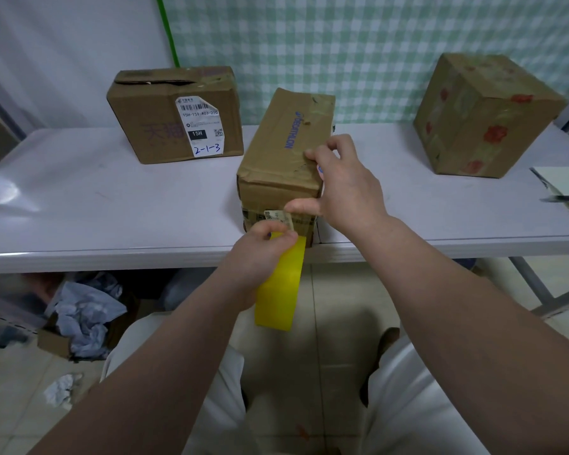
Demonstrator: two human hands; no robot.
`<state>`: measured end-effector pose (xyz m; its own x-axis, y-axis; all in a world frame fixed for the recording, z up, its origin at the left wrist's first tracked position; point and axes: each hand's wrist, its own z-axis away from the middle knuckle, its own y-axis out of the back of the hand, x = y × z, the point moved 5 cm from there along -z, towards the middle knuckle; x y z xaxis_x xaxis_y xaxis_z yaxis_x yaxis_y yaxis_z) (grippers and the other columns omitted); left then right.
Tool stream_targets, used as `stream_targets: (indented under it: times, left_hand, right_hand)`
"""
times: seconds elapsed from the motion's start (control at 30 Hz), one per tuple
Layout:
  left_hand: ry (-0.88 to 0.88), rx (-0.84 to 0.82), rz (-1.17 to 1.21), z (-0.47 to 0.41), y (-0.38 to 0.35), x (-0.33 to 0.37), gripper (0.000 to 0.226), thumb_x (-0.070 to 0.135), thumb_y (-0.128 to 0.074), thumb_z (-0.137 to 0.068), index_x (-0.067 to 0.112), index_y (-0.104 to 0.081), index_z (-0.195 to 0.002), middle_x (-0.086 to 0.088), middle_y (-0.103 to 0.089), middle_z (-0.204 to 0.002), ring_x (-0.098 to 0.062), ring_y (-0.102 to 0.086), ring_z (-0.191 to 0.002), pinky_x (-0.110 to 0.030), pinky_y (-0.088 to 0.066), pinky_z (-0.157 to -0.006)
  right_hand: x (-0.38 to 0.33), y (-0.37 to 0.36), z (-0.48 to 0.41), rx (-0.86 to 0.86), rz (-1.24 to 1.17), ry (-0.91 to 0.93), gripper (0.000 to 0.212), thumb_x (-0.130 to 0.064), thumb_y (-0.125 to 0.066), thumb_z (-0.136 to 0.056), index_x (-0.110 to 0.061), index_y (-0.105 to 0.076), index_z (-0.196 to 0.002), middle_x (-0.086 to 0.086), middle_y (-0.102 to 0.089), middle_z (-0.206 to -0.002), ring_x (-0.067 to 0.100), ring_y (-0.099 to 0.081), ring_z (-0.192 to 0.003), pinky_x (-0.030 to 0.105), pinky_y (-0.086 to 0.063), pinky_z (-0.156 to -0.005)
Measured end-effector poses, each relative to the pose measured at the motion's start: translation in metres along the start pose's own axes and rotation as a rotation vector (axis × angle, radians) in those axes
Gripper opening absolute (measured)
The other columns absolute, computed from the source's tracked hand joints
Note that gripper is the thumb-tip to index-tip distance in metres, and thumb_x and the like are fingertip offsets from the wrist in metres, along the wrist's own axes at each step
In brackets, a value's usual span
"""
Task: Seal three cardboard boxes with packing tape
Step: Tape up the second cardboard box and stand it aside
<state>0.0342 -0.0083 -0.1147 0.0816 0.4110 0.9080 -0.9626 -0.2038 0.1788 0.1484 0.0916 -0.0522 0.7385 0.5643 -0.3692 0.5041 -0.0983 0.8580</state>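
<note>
A long cardboard box [276,152] with blue print lies at the table's front edge, its near end facing me. My right hand [342,188] rests on its near right corner, thumb pressed on the front face, fingers on the top. My left hand [260,254] grips a yellow tape roll [281,287] just below the table edge, against the box's near end. A second box [165,126] with a white shipping label stands at the back left, its top flap gaping. A third box [480,116] with red flower print stands at the back right.
The white table [112,205] runs across the view against a checked curtain. A pale card and some scraps [562,188] lie at its right edge. Under the table on the left sits a carton with crumpled paper [86,316]. My knees are below.
</note>
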Motion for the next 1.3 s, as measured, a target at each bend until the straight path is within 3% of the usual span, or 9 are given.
stream_targets:
  times: [0.2, 0.27, 0.37, 0.57, 0.67, 0.8, 0.97, 1.13, 1.3]
  left_hand:
    - [-0.069, 0.045, 0.069, -0.007, -0.001, -0.003, 0.038, 0.028, -0.06, -0.093, 0.026, -0.048, -0.129, -0.003, -0.051, -0.132, -0.025, -0.055, -0.114, -0.048, -0.047, -0.099]
    - [-0.067, 0.03, 0.1, -0.008, -0.002, -0.004, 0.045, 0.024, -0.059, -0.094, 0.022, -0.043, -0.136, -0.002, -0.051, -0.132, -0.024, -0.056, -0.112, -0.044, -0.049, -0.095]
    - [-0.065, 0.015, 0.143, -0.008, -0.004, -0.003, 0.045, 0.02, -0.058, -0.094, 0.02, -0.041, -0.135, -0.001, -0.055, -0.124, -0.018, -0.06, -0.096, -0.031, -0.051, -0.071]
    - [-0.055, 0.022, 0.163, -0.009, -0.009, -0.001, 0.04, 0.017, -0.06, -0.093, 0.02, -0.044, -0.129, 0.0, -0.058, -0.114, -0.018, -0.06, -0.094, -0.031, -0.05, -0.069]
    - [-0.046, 0.012, 0.139, -0.01, -0.011, -0.003, 0.036, 0.021, -0.06, -0.093, 0.022, -0.048, -0.127, 0.0, -0.057, -0.119, -0.024, -0.059, -0.104, -0.043, -0.051, -0.09]
    - [-0.046, 0.03, 0.092, -0.01, -0.01, -0.004, 0.016, 0.027, -0.061, -0.091, 0.026, -0.062, -0.108, -0.007, -0.06, -0.115, -0.03, -0.06, -0.105, -0.053, -0.049, -0.094]
    - [-0.039, 0.041, 0.082, -0.01, -0.008, -0.003, 0.01, 0.031, -0.057, -0.093, 0.028, -0.065, -0.099, -0.009, -0.062, -0.111, -0.032, -0.061, -0.102, -0.055, -0.05, -0.092]
    - [-0.046, 0.041, 0.073, -0.009, -0.008, -0.002, 0.01, 0.03, -0.054, -0.096, 0.027, -0.063, -0.099, -0.007, -0.062, -0.109, -0.029, -0.06, -0.102, -0.052, -0.05, -0.092]
    - [-0.059, 0.033, 0.066, -0.008, -0.008, -0.001, 0.012, 0.03, -0.052, -0.096, 0.027, -0.064, -0.096, -0.007, -0.064, -0.107, -0.03, -0.061, -0.101, -0.053, -0.049, -0.093]
  right_hand:
    - [0.0, 0.005, -0.002, -0.035, -0.17, -0.063, 0.077, -0.054, -0.078, -0.067, -0.016, -0.054, -0.129, 0.001, -0.041, -0.128, 0.019, -0.054, -0.107, 0.03, -0.046, -0.086]
    - [0.006, 0.013, 0.001, 0.048, -0.326, -0.173, 0.049, -0.046, -0.073, -0.079, -0.017, -0.057, -0.116, -0.002, -0.046, -0.112, 0.01, -0.049, -0.094, 0.019, -0.04, -0.079]
    - [0.02, 0.021, 0.012, 0.109, -0.596, -0.422, 0.014, -0.021, -0.057, -0.09, -0.014, -0.044, -0.091, -0.001, -0.049, -0.085, 0.013, -0.048, -0.065, 0.029, -0.042, -0.061]
    - [0.023, 0.007, 0.044, -0.218, -1.026, -0.577, 0.012, -0.019, -0.061, -0.093, -0.011, -0.057, -0.085, 0.002, -0.065, -0.066, 0.007, -0.053, -0.045, 0.017, -0.038, -0.039]
    - [0.026, 0.006, 0.048, -0.207, -1.108, -0.638, 0.018, -0.021, -0.053, -0.098, -0.01, -0.057, -0.085, 0.003, -0.061, -0.067, 0.007, -0.041, -0.044, 0.015, -0.029, -0.037]
    - [0.014, 0.008, 0.056, -0.387, -1.202, -0.608, 0.014, 0.0, -0.043, -0.096, -0.003, -0.056, -0.1, 0.011, -0.059, -0.082, 0.013, -0.047, -0.056, 0.019, -0.041, -0.046]
    - [0.006, 0.008, 0.061, -0.426, -0.989, -0.43, 0.018, 0.001, -0.048, -0.097, 0.001, -0.055, -0.113, 0.011, -0.068, -0.089, 0.009, -0.058, -0.059, 0.019, -0.052, -0.057]
    - [0.002, 0.01, 0.054, -0.265, -0.647, -0.356, 0.007, -0.014, -0.061, -0.092, -0.009, -0.066, -0.095, 0.009, -0.072, -0.08, 0.01, -0.061, -0.051, 0.021, -0.053, -0.052]
    - [-0.008, 0.013, 0.042, -0.097, -0.184, -0.175, 0.023, -0.032, -0.063, -0.089, -0.01, -0.068, -0.088, 0.008, -0.066, -0.08, 0.023, -0.062, -0.073, 0.031, -0.051, -0.065]
